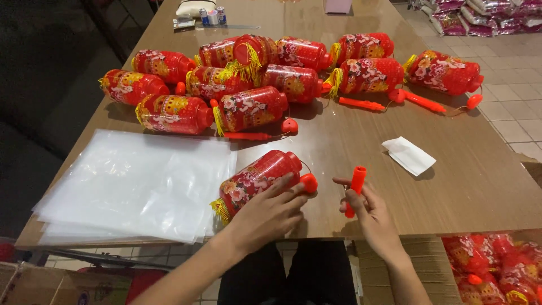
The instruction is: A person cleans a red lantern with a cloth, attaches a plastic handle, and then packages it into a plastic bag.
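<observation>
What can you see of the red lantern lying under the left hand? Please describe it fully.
The lantern is a red cylinder with printed flowers, looking like glossy plastic. It lies on its side on the table, partly on the clear bags. A yellow fringe sits at its near end, a red bulb at the far end. The left hand rests on it.

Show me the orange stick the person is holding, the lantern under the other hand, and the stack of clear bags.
orange stick (357, 179), head view, on its upper end.
lantern (257, 181), head view, mid body.
clear bags (130, 186), head view, top sheet's middle.
</observation>
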